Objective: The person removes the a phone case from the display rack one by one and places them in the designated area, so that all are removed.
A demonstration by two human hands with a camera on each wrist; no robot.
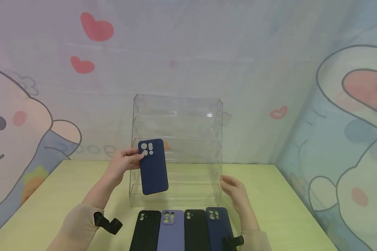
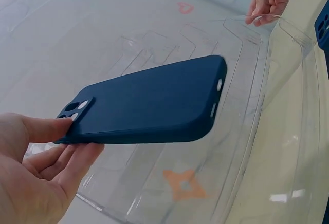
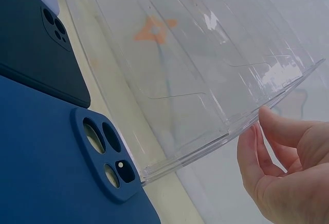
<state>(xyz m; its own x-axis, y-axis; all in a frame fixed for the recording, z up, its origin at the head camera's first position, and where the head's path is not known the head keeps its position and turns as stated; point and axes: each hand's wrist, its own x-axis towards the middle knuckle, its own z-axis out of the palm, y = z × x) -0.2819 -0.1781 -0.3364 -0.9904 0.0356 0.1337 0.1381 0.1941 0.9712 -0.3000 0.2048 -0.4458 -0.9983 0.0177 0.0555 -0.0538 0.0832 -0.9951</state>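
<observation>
My left hand (image 1: 122, 166) pinches a dark blue phone case (image 1: 154, 170) by its camera end, thumb on the back and fingers beneath. The case is held up in front of the left part of a clear tiered display rack (image 1: 191, 195). Seen from the left wrist, the blue case (image 2: 154, 103) is tilted, with the thumb beside its camera holes. At the rack's right side is my right hand (image 1: 235, 191), fingers loosely bent. In the right wrist view, the fingertips of that hand (image 3: 282, 162) rest against the edge of the rack's clear side panel (image 3: 231, 134).
In front of the rack lies a row of phone cases: a black one (image 1: 146, 228), a purple one (image 1: 171, 230), another black one (image 1: 196, 230) and a dark blue one (image 1: 219, 226). They lie on a pale yellow table (image 1: 264, 195). A cartoon-printed cloth (image 1: 254, 80) hangs behind.
</observation>
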